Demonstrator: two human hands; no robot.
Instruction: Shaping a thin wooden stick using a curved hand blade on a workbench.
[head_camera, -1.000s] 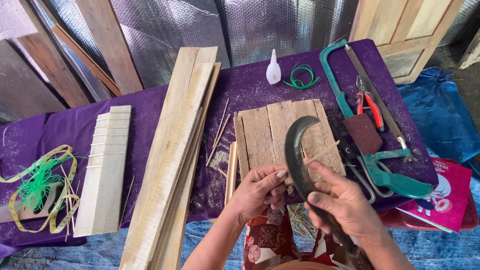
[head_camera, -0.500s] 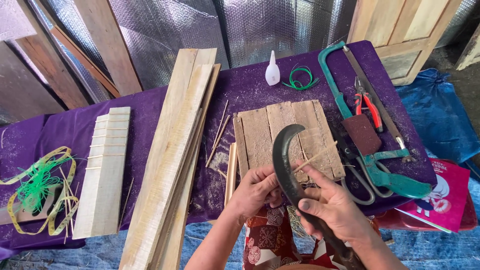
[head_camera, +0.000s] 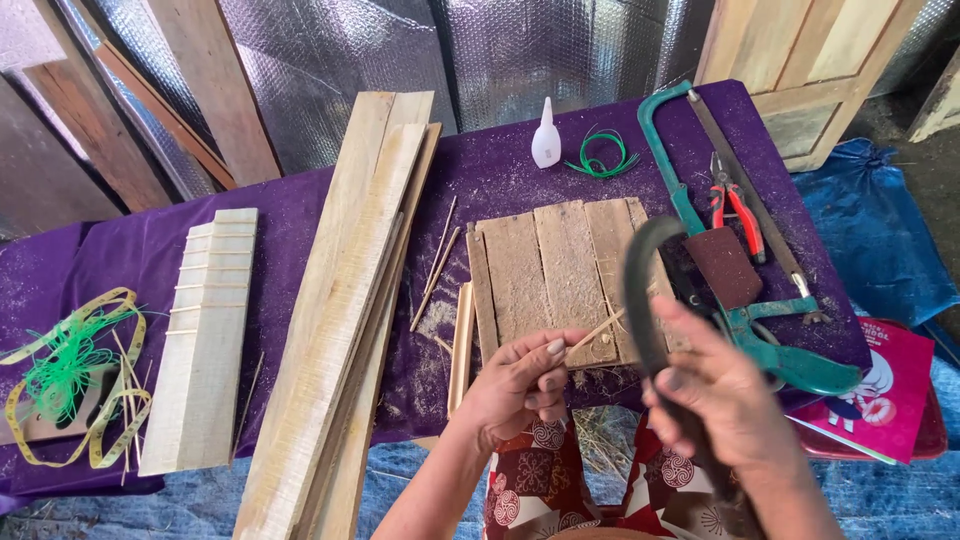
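— Hands: how many, and what is held?
— Two. A thin stick (head_camera: 596, 333) is pinched in the closed left hand (head_camera: 520, 385); one curved knife (head_camera: 648, 290) is gripped tight by the right hand (head_camera: 715, 400).
— Where is the stick?
— Its tip is laid against the blade, above one board (head_camera: 560, 275).
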